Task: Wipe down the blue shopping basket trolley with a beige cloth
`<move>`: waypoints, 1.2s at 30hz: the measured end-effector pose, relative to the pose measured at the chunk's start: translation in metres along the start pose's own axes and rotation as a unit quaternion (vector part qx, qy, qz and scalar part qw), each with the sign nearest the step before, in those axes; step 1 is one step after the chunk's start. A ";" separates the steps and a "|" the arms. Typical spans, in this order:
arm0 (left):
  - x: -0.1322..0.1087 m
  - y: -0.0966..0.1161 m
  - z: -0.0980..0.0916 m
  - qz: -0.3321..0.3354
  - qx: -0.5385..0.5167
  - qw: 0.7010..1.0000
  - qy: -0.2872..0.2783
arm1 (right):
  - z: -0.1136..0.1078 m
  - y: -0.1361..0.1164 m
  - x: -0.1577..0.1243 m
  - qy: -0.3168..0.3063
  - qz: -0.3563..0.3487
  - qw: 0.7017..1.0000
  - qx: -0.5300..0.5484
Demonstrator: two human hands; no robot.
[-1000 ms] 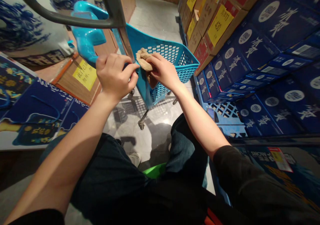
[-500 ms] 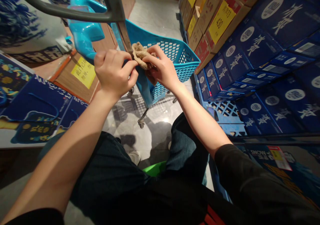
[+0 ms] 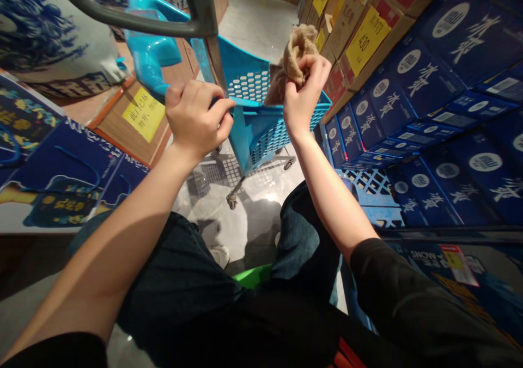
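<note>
A turquoise plastic shopping cart (image 3: 261, 131) stands on the tiled floor in front of me, with a grey metal handle bar (image 3: 134, 22) rising above it. My left hand (image 3: 196, 117) is closed around the near rim of the cart, beside the grey upright. My right hand (image 3: 302, 87) is raised above the cart's right side and grips a crumpled tan cloth (image 3: 292, 57), which hangs clear of the basket. I am seated, my dark trousers showing below.
Stacked blue boxes (image 3: 429, 112) with white characters line the right side. Cardboard cartons with yellow price tags (image 3: 365, 38) stand behind them. A wooden stand with a yellow sign (image 3: 143, 115) and blue-and-white printed panels (image 3: 49, 155) are on the left. A green stool edge (image 3: 253, 275) shows under me.
My right hand has lifted the tan cloth up and to the right, away from the cart's rim. My left hand has stayed gripping the rim.
</note>
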State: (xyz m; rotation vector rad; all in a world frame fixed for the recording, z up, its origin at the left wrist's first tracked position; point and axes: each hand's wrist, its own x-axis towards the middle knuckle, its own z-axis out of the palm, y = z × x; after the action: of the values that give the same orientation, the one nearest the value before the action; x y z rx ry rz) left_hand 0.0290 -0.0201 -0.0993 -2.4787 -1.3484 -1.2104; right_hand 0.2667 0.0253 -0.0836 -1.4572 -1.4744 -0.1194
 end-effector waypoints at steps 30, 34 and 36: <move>0.003 0.002 -0.005 -0.032 -0.025 0.999 -0.033 | 0.000 -0.005 -0.024 -0.293 -0.183 0.937 0.047; 0.003 0.001 -0.003 -0.027 -0.009 0.999 -0.031 | 0.003 0.033 -0.015 -0.270 -0.143 0.952 -0.028; 0.003 0.002 -0.002 -0.019 -0.001 1.000 -0.019 | 0.005 0.041 -0.014 -0.266 -0.153 0.951 -0.026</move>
State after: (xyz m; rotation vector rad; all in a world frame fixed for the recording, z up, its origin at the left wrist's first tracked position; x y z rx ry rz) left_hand 0.0304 -0.0202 -0.0958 -2.5000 -1.4113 -1.1783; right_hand 0.2927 0.0292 -0.1181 -1.3509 -2.1483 0.0542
